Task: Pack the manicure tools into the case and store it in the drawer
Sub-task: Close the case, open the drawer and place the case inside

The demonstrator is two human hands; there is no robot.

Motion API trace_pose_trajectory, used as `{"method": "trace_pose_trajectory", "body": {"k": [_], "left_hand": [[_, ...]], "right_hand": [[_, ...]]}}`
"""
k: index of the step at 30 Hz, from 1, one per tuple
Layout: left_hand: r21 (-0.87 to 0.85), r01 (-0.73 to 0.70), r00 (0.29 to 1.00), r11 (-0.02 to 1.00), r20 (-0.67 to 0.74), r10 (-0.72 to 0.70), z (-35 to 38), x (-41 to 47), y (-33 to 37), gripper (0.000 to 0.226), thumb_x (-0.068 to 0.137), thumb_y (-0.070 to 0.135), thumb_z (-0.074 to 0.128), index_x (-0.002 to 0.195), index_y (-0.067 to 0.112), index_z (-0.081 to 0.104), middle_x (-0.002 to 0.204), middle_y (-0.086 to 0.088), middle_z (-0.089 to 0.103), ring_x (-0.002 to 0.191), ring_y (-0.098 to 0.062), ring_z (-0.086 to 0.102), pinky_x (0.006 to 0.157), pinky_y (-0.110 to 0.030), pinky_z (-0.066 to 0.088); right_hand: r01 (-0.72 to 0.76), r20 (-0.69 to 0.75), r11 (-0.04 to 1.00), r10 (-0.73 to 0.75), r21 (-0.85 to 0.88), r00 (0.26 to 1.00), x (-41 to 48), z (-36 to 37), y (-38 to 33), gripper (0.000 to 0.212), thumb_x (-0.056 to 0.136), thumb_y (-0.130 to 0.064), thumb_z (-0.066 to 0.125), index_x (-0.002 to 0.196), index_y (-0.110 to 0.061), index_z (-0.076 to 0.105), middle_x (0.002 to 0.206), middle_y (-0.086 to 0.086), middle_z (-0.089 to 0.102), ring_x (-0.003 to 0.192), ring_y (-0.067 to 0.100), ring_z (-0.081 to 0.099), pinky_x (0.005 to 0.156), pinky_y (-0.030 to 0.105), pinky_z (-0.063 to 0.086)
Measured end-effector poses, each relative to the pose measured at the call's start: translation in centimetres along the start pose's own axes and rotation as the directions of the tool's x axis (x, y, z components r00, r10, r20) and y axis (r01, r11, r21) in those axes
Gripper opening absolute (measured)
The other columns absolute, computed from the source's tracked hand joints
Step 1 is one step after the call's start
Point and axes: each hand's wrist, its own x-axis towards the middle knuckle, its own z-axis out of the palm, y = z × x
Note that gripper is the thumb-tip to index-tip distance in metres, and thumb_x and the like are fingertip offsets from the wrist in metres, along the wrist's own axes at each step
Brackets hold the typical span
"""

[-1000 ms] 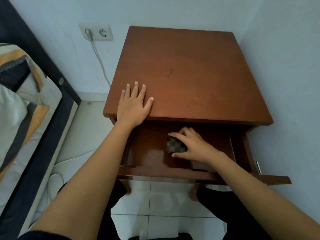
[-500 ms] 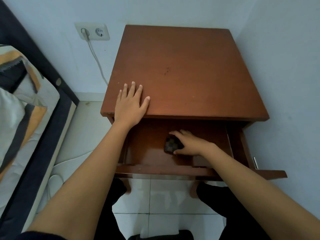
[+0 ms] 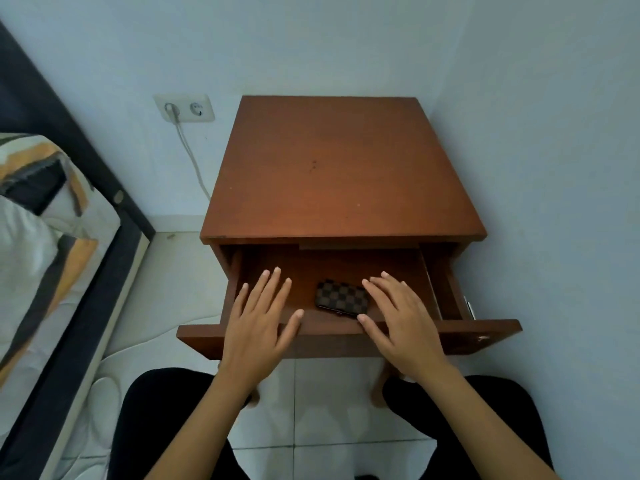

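Note:
A small brown checkered case [image 3: 342, 298] lies closed on the floor of the pulled-out drawer [image 3: 485, 332] of a brown wooden nightstand [image 3: 343, 174]. My left hand [image 3: 260, 318] hovers flat over the drawer's left front, fingers spread, holding nothing. My right hand [image 3: 401, 317] is spread over the drawer's right front, just right of the case; its thumb is close to the case's near right corner. No loose manicure tools are in sight.
A bed with a patterned cover [image 3: 41, 237] and dark frame stands at the left. A wall socket [image 3: 185, 108] with a white cable is behind the nightstand's left side. The wall is close on the right. My knees in black trousers are below the drawer on white tiles.
My right hand let go of the case and drew back toward the drawer front. My left hand left the nightstand top and came down over the drawer. The view pulled back.

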Motion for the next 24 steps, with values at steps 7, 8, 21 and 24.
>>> {"method": "trace_pose_trajectory", "body": {"k": [7,8,21,24], "left_hand": [[0.118,-0.156,0.988,0.981,0.009,0.156,0.6,3.2,-1.5,0.071,0.089,0.065,0.029,0.145,0.022,0.029,0.155,0.0,0.023,0.145,-0.014,0.012,0.118,-0.038,0.009],[0.124,-0.169,0.986,0.978,0.012,0.169,0.7,3.9,-1.6,0.074,0.088,0.068,0.03,0.146,0.023,0.027,0.155,0.0,0.021,0.145,-0.015,0.011,0.117,-0.039,0.009],[0.081,-0.059,0.963,0.995,-0.258,0.078,2.9,9.8,-1.6,0.06,0.084,0.064,0.045,0.128,0.023,0.051,0.136,-0.004,0.052,0.131,-0.021,0.04,0.11,-0.042,0.017],[0.061,-0.003,0.935,0.998,-0.353,0.024,3.5,10.3,-0.9,0.047,0.084,0.055,0.052,0.118,0.022,0.055,0.127,-0.004,0.058,0.124,-0.022,0.046,0.107,-0.041,0.019]], "right_hand": [[0.105,0.044,0.993,-0.103,-0.049,0.994,3.1,0.0,1.3,0.078,0.082,-0.07,0.033,0.144,-0.024,0.026,0.154,-0.003,0.027,0.145,0.011,0.01,0.118,0.035,0.004],[0.122,0.058,0.991,-0.119,-0.059,0.991,3.8,0.0,1.6,0.082,0.081,-0.071,0.035,0.145,-0.022,0.025,0.155,-0.002,0.024,0.145,0.012,0.007,0.118,0.035,0.002],[0.06,-0.222,0.997,-0.071,-0.055,0.973,9.7,1.9,3.0,0.062,0.075,-0.049,0.067,0.125,-0.017,0.051,0.129,0.007,0.053,0.122,0.023,0.045,0.106,0.038,0.036],[-0.024,-0.323,0.998,0.004,-0.058,0.946,10.3,2.6,2.2,0.049,0.072,-0.042,0.07,0.113,-0.019,0.055,0.117,0.005,0.057,0.109,0.022,0.048,0.094,0.036,0.041]]}}
